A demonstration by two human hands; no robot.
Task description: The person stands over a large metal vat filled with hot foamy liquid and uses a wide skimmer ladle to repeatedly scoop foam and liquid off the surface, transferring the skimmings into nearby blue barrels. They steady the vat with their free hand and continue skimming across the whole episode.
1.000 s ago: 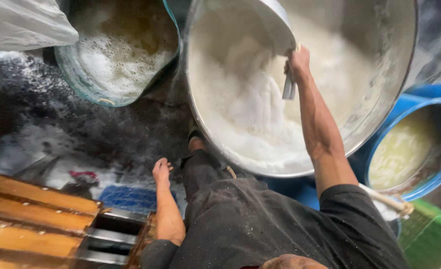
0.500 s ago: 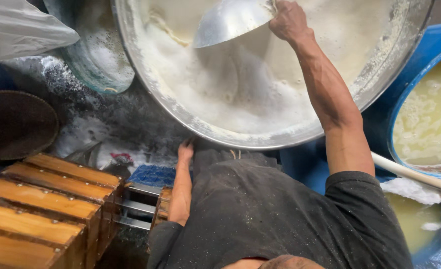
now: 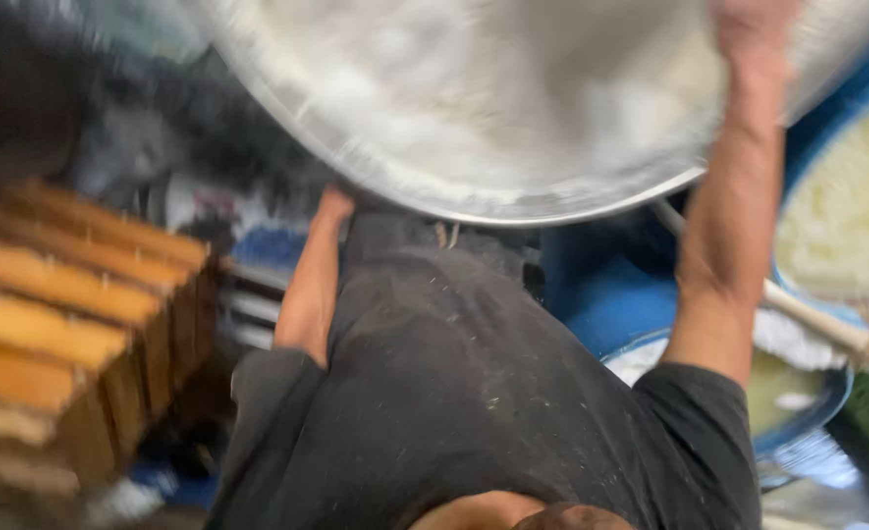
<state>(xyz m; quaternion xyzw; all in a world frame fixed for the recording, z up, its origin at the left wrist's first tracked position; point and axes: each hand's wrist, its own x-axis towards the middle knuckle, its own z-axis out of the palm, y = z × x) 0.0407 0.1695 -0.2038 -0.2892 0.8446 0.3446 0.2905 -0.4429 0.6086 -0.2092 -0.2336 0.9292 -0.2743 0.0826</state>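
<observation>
At the far right, my right hand (image 3: 749,34) reaches into the metal basin (image 3: 474,186); its grip is unclear; the left hand (image 3: 334,204) braces at the rim, grip unclear.

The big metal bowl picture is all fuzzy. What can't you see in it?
Head view:
- Right hand: blurred and cut off by the top edge, so its grip is unclear.
- Left hand: fingers hidden under the metal bowl rim.
- White stuff in the bowl: motion blur hides its texture.

no labels, signs or screens can be made out; the frame is heavily blurred.
</observation>
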